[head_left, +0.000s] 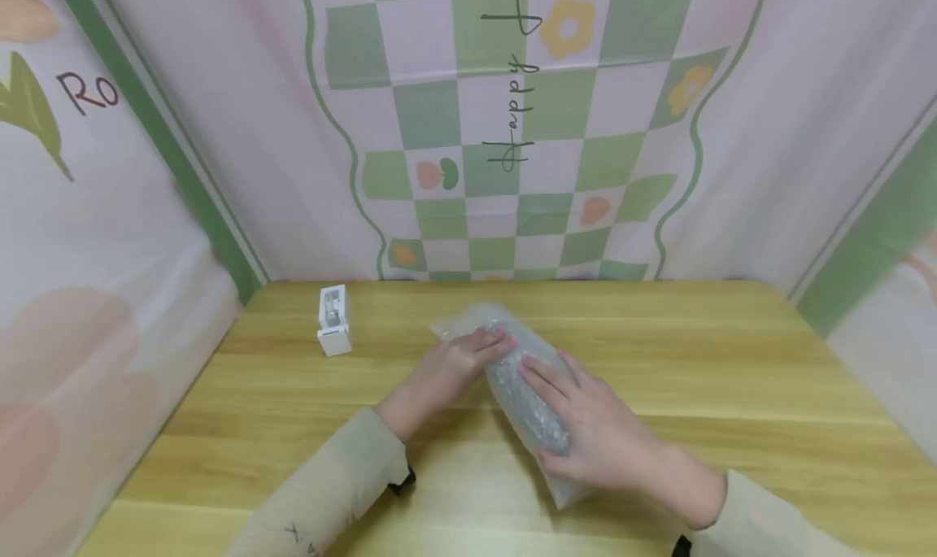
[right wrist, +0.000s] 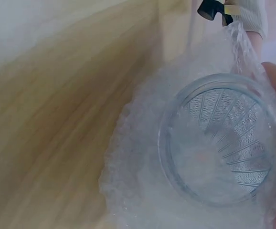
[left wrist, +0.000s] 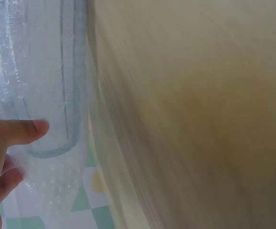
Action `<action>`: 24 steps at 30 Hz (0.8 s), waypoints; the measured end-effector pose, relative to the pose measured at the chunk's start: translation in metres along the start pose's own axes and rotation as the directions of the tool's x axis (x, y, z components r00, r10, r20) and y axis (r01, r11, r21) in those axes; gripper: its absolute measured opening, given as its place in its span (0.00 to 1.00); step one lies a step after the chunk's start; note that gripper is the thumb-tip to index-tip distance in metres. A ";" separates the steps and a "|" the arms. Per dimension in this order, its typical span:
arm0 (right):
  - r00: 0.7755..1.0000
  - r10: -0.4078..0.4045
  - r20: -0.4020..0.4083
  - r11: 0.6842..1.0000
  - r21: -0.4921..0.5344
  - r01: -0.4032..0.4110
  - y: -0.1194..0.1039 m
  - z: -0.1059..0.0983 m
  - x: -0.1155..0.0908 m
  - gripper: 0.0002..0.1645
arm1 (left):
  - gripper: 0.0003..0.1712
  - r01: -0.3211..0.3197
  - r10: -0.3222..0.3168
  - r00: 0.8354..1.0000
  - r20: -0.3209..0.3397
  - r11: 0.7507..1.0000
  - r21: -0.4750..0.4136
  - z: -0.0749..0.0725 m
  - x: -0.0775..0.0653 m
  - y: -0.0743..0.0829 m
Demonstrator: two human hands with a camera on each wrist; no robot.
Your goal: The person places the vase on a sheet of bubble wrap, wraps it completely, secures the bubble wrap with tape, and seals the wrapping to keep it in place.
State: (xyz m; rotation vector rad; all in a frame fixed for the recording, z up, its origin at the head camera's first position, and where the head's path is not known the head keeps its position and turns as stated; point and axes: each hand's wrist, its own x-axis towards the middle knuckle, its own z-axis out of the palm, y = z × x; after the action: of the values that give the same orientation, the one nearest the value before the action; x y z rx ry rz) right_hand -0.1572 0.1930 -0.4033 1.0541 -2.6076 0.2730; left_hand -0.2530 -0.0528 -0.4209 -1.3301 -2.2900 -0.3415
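A tall clear glass vessel, seemingly a vase, lies slantwise on the table inside bubble wrap (head_left: 523,394). Its round rim and ribbed inner wall (right wrist: 243,138) show through the wrap in the right wrist view. My left hand (head_left: 454,366) grips the far part of the bundle, fingers over the top; in the left wrist view the thumb (left wrist: 26,131) lies along the wrapped glass (left wrist: 47,81). Nearer the open end, my right hand (head_left: 600,427) holds the other side, its fingers spread over the top and its thumb at the near end. Loose wrap extends past both ends.
On the wooden table (head_left: 695,354), a small white box (head_left: 336,341) with a clear object in it stands at the back left. Patterned cloth (head_left: 490,215) hangs along the table's back edge, and more cloth (head_left: 110,313) hangs on the left.
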 end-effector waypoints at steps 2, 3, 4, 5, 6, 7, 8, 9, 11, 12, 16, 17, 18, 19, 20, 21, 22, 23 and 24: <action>1.000 0.003 -0.011 1.000 -0.006 -0.003 -0.001 0.001 -0.001 0.61 | 0.27 0.017 -0.014 0.999 0.037 0.997 -0.081 -0.003 0.000 -0.002; 1.000 0.004 -0.015 1.000 -0.006 -0.004 -0.002 0.002 -0.001 0.61 | 0.27 0.034 -0.026 0.998 0.059 0.991 -0.130 -0.005 -0.001 -0.003; 1.000 0.004 -0.016 1.000 -0.005 -0.004 -0.002 0.002 -0.001 0.61 | 0.27 0.061 -0.046 0.995 0.087 0.982 -0.180 -0.007 -0.002 -0.004; 1.000 0.005 -0.017 1.000 -0.003 -0.005 -0.002 0.002 -0.001 0.61 | 0.28 0.092 -0.067 0.991 0.113 0.969 -0.229 -0.010 -0.003 -0.006; 1.000 0.006 -0.019 1.000 -0.002 -0.006 -0.002 0.003 0.000 0.61 | 0.28 0.122 -0.087 0.987 0.138 0.955 -0.270 -0.012 -0.005 -0.007; 1.000 0.008 -0.022 1.000 -0.002 -0.008 -0.003 0.003 0.000 0.60 | 0.28 0.154 -0.109 0.981 0.161 0.942 -0.298 -0.015 -0.007 -0.009; 1.000 0.009 -0.025 1.000 -0.002 -0.009 -0.002 0.002 0.000 0.60 | 0.28 0.175 -0.127 0.977 0.171 0.936 -0.306 -0.018 -0.008 -0.010; 1.000 0.010 -0.029 1.000 -0.004 -0.010 -0.002 0.002 0.000 0.60 | 0.28 0.193 -0.145 0.974 0.173 0.932 -0.306 -0.020 -0.010 -0.012; 0.999 0.011 -0.033 1.000 -0.008 -0.011 -0.002 0.001 0.001 0.60 | 0.28 0.225 -0.183 0.970 0.162 0.925 -0.306 -0.024 -0.013 -0.015; 0.999 0.008 -0.034 1.000 -0.012 -0.008 -0.002 0.001 0.002 0.60 | 0.28 0.237 -0.201 0.968 0.148 0.924 -0.301 -0.026 -0.015 -0.017; 1.000 0.001 -0.012 1.000 -0.021 -0.002 -0.002 -0.001 0.004 0.59 | 0.25 0.308 -0.291 0.951 0.099 0.907 -0.287 -0.035 -0.021 -0.023; 1.000 0.003 -0.003 1.000 -0.021 -0.004 -0.002 -0.001 0.004 0.58 | 0.25 0.330 -0.317 0.944 0.092 0.902 -0.279 -0.038 -0.023 -0.025; 1.000 0.007 0.004 1.000 -0.021 -0.007 -0.003 -0.001 0.004 0.58 | 0.23 0.350 -0.341 0.937 0.082 0.897 -0.271 -0.040 -0.025 -0.027; 1.000 0.012 0.010 1.000 -0.019 -0.011 -0.003 -0.001 0.004 0.59 | 0.22 0.372 -0.364 0.928 0.079 0.888 -0.270 -0.043 -0.026 -0.030; 1.000 0.016 0.013 1.000 -0.016 -0.016 -0.003 0.000 0.004 0.59 | 0.21 0.399 -0.393 0.916 0.078 0.876 -0.271 -0.046 -0.028 -0.032; 1.000 0.020 0.014 1.000 -0.014 -0.019 -0.003 0.000 0.004 0.59 | 0.20 0.425 -0.421 0.904 0.075 0.866 -0.263 -0.048 -0.030 -0.034; 1.000 0.024 0.017 1.000 -0.012 -0.024 -0.003 0.000 0.004 0.59 | 0.20 0.451 -0.448 0.891 0.073 0.857 -0.250 -0.052 -0.032 -0.036; 0.999 0.027 0.018 1.000 -0.012 -0.027 -0.003 0.000 0.004 0.59 | 0.19 0.480 -0.478 0.876 0.070 0.844 -0.239 -0.055 -0.034 -0.038; 0.999 0.030 0.019 1.000 -0.011 -0.029 -0.003 0.001 0.004 0.59 | 0.19 0.503 -0.503 0.862 0.065 0.832 -0.233 -0.058 -0.036 -0.040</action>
State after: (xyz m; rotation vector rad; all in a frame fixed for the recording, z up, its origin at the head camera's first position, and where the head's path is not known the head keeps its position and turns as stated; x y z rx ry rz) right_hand -0.1577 0.1885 -0.4025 1.0203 -2.6405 0.2564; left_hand -0.2569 -0.1246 -0.3890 -0.7925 -2.6432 -0.8182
